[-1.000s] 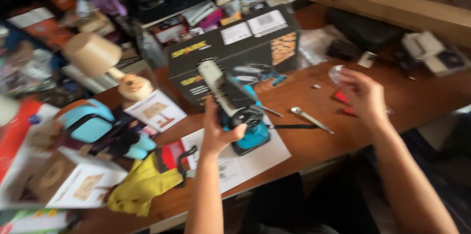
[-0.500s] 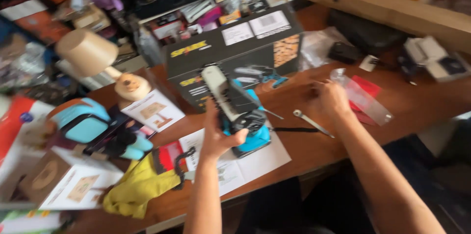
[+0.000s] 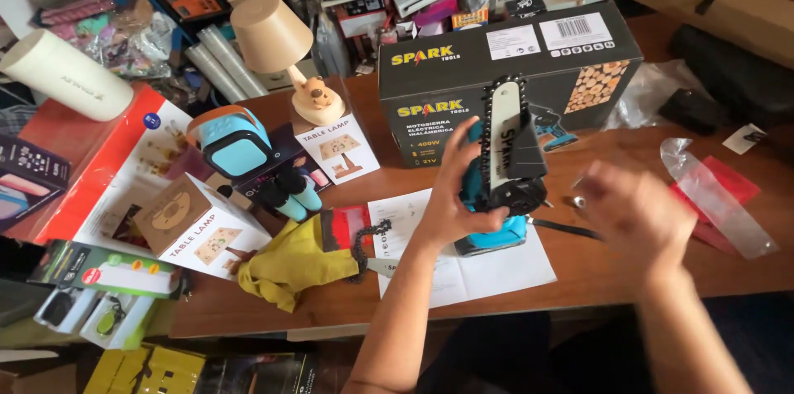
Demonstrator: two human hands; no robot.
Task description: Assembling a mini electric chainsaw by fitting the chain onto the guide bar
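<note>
The left hand (image 3: 453,195) gripped a small blue chainsaw (image 3: 503,171) by its body, fingers curled around the left side and thumb pressed against it, holding the saw tilted with its bar pointing up, above a white sheet (image 3: 463,266) on the wooden table (image 3: 579,278). The right hand (image 3: 633,212) hovered just right of the saw, blurred (whether its fingers pinched anything could not be told); a small metal nut (image 3: 580,202) showed beside its fingertips. A thin metal tool (image 3: 562,230) lay on the table between hand and saw. Behind the saw stood a large dark box (image 3: 447,71), close enough to crowd the bar. To the right lay a clear plastic bag (image 3: 718,200) over red packaging. To the left, a loose chain (image 3: 364,245) rested beside a yellow cloth (image 3: 294,266), with a table lamp (image 3: 285,51) and a blue gadget (image 3: 236,142) farther back.
</note>
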